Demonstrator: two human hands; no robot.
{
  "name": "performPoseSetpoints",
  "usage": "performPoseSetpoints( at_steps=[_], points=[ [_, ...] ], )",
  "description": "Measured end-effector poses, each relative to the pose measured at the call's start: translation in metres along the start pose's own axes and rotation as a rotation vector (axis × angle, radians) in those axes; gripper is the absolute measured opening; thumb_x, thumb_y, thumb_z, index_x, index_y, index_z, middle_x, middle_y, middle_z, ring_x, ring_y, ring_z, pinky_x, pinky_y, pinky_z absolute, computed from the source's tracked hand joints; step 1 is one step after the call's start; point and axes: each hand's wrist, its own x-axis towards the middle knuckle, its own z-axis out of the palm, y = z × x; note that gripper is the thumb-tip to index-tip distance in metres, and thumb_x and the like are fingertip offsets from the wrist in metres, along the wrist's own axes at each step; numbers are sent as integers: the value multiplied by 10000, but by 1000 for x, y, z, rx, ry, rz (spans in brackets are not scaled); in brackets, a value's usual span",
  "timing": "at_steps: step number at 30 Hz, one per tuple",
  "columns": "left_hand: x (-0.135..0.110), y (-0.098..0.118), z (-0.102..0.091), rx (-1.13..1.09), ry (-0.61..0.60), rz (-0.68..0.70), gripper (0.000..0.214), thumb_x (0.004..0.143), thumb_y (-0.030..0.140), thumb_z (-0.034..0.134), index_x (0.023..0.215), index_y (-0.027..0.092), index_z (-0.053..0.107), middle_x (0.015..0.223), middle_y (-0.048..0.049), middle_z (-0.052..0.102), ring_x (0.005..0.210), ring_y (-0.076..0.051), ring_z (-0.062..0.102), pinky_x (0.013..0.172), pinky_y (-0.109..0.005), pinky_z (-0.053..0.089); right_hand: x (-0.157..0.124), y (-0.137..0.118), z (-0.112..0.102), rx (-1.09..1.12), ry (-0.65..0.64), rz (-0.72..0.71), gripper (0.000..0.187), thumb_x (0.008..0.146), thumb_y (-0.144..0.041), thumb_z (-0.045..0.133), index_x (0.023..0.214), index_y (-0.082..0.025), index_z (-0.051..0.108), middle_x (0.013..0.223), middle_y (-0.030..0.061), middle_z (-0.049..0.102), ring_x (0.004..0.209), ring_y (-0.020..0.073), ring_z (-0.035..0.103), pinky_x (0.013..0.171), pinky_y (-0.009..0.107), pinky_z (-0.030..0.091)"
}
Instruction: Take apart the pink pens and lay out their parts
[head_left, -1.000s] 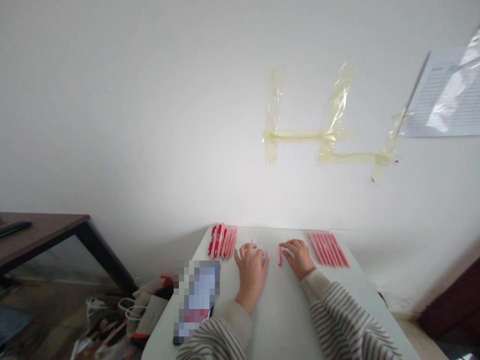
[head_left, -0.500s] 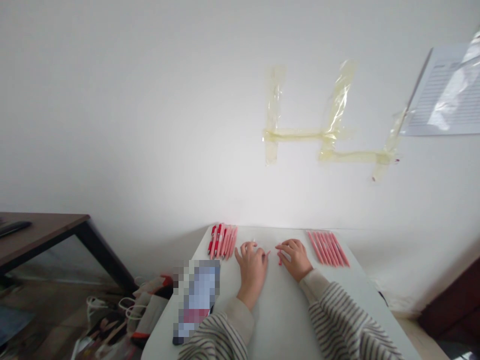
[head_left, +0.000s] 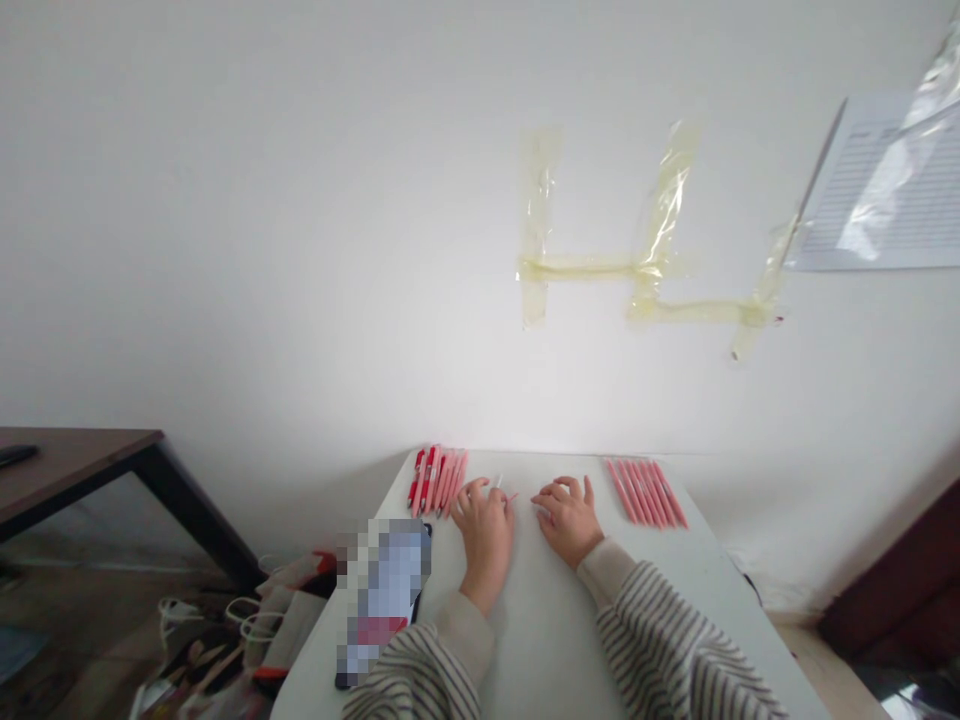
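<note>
Both my hands rest at the far middle of a white table [head_left: 555, 640]. My left hand [head_left: 484, 525] is closed round a thin white pen refill [head_left: 499, 482] that sticks up from its fingers. My right hand [head_left: 566, 520] has its fingers curled over a pink pen barrel, which is mostly hidden. Only a short pink end [head_left: 512, 496] shows between the two hands. A row of red and pink pens [head_left: 435, 480] lies just left of my left hand. A row of several pink barrels [head_left: 645, 492] lies to the right of my right hand.
A phone [head_left: 382, 600] lies near the table's left edge. A brown table [head_left: 75, 470] stands at the left, with bags [head_left: 247, 640] on the floor between the two. The white wall behind carries tape strips [head_left: 645, 270] and a paper sheet [head_left: 877, 200].
My right hand has picked the single pink barrel up off the table and brought it toward my left hand. Both hands have shifted slightly left.
</note>
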Motion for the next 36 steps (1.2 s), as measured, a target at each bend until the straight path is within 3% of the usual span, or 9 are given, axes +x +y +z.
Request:
performPoseSetpoints(
  at_steps=[7, 14, 30, 36],
  points=[
    [0, -2, 0, -25, -28, -29, 173, 894, 292, 568, 909, 234, 730, 1256, -88, 555, 1228, -290, 432, 1077, -500, 322, 0, -3, -3, -17, -37, -31, 335, 929, -187, 563, 1146, -376, 733, 1160, 2, 726, 1277, 269, 479, 1208, 658, 93],
    [-1, -2, 2, -55, 4, -16, 201, 895, 359, 590, 883, 224, 738, 1223, -97, 552, 1191, -298, 452, 1045, -501, 359, 0, 0, 7, -21, 74, -142, 388, 912, -105, 559, 1061, -402, 758, 1034, 7, 742, 1214, 279, 512, 1176, 701, 148],
    [0, -6, -1, -80, 17, -17, 158, 876, 269, 591, 906, 229, 741, 1235, -113, 551, 1195, -314, 467, 1031, -526, 374, 2, 5, 14, 33, 93, -186, 209, 905, -177, 652, 928, -353, 762, 1020, 12, 727, 1179, 262, 530, 1175, 634, 226],
    [-1, -7, -4, -87, 24, -19, 158, 883, 288, 591, 906, 250, 743, 1228, -102, 568, 1191, -306, 479, 1037, -527, 376, 3, 8, 14, 41, 194, -164, 187, 927, -170, 604, 976, -304, 725, 1006, 22, 726, 1150, 240, 549, 1181, 578, 236]
  ],
)
